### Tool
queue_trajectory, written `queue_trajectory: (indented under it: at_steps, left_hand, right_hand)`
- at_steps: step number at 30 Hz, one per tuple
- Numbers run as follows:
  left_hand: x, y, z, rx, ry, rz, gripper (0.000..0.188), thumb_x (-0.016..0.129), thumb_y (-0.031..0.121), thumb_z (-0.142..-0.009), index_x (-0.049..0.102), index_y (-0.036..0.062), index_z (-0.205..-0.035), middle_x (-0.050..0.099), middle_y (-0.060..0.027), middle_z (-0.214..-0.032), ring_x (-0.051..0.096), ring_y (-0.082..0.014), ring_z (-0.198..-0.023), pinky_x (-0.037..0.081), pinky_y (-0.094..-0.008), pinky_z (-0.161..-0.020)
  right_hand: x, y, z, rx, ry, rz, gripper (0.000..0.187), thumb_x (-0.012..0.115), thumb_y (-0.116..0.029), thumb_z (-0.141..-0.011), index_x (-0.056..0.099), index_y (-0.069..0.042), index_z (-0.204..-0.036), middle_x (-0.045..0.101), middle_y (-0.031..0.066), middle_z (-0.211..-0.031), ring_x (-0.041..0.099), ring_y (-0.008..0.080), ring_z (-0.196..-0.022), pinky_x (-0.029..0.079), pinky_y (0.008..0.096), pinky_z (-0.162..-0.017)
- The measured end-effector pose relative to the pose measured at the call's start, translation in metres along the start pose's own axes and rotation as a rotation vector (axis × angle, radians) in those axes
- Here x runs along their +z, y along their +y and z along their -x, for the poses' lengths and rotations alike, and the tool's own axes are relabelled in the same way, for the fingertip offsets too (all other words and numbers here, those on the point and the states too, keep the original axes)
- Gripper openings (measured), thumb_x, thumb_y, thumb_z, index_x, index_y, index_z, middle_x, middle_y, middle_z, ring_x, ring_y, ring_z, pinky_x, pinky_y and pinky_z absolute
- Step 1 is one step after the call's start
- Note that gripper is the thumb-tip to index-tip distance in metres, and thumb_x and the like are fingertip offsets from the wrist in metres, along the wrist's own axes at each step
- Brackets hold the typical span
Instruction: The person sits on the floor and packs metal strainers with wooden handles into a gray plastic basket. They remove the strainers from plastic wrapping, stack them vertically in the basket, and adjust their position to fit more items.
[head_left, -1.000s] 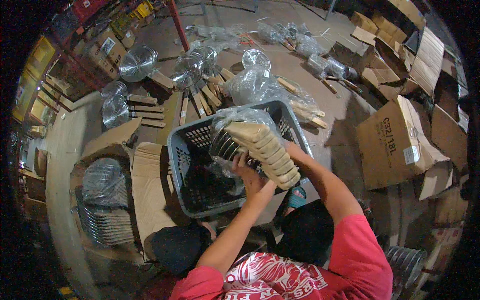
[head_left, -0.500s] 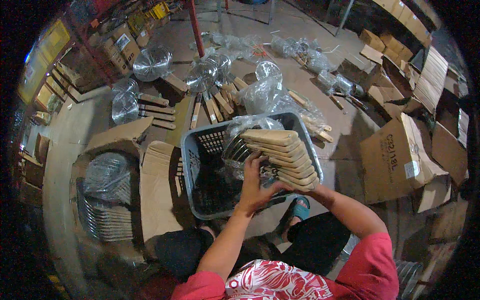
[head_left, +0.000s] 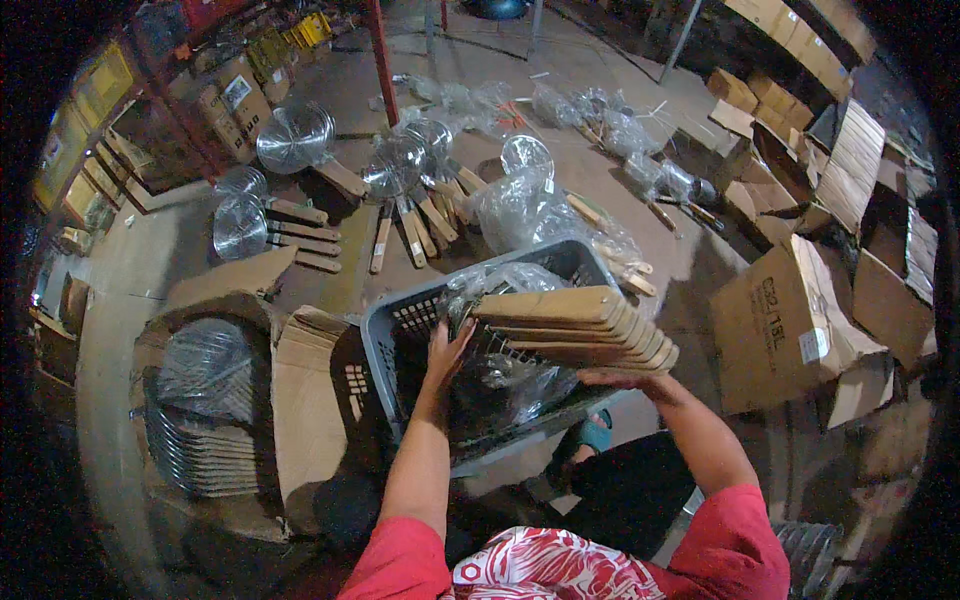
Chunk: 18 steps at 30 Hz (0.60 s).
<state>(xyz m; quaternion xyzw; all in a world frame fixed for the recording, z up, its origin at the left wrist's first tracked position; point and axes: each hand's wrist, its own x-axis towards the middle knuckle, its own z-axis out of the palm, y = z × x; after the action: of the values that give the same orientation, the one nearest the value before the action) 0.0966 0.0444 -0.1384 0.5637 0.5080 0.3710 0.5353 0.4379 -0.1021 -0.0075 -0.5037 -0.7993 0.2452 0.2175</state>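
A stack of wooden-handled wire skimmers (head_left: 560, 308) lies over the grey plastic crate (head_left: 371, 352), its flat handles pointing right and their metal ends partly under clear plastic. My left hand (head_left: 449, 350) is closed at the metal end of the stack, left of the handles. Beneath the handles, near their right ends, my right hand (head_left: 625, 378) bears the stack, its fingers partly hidden. Crumpled clear plastic (head_left: 520, 385) shows inside the crate below the handles.
More skimmers fill an open cardboard box (head_left: 300, 400) on the left. Round metal skimmers (head_left: 296, 137) with wooden handles lie on the floor ahead, among plastic wrap (head_left: 520, 210). Cardboard boxes (head_left: 770, 330) stand on the right. A red post (head_left: 380, 65) rises at the back.
The stack has swung so its handle ends lie further right, the handles more level. My left hand has slid left from the handles to the metal end; my right hand stays underneath.
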Motion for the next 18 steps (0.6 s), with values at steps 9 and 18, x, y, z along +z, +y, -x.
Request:
queue_trajectory:
  at_steps: [9,18]
  left_hand:
    - [0.027,0.022,0.043,-0.208,-0.026,-0.207,0.097,0.083,0.051,-0.073,0.039,0.0062,-0.148,0.043,-0.0299,-0.145,0.039,-0.0401,-0.138,0.034,-0.0443,-0.113]
    - [0.031,-0.022,0.031,-0.301,-0.114,0.298,0.107,0.079,0.05,-0.079,0.025,-0.0099,-0.149,0.051,-0.0257,-0.14,0.052,-0.0326,-0.129,0.043,-0.0391,-0.104]
  right_hand:
    - [-0.029,0.013,0.023,0.513,-0.145,-0.018,0.061,0.076,-0.036,-0.086,0.056,-0.011,-0.138,0.054,0.0091,-0.144,0.045,0.0253,-0.135,0.031,0.0439,-0.115]
    - [-0.029,0.113,0.079,1.081,0.193,-0.004,0.084,0.075,-0.045,-0.081,0.039,-0.003,-0.145,0.054,0.0318,-0.134,0.053,0.045,-0.126,0.041,0.048,-0.107]
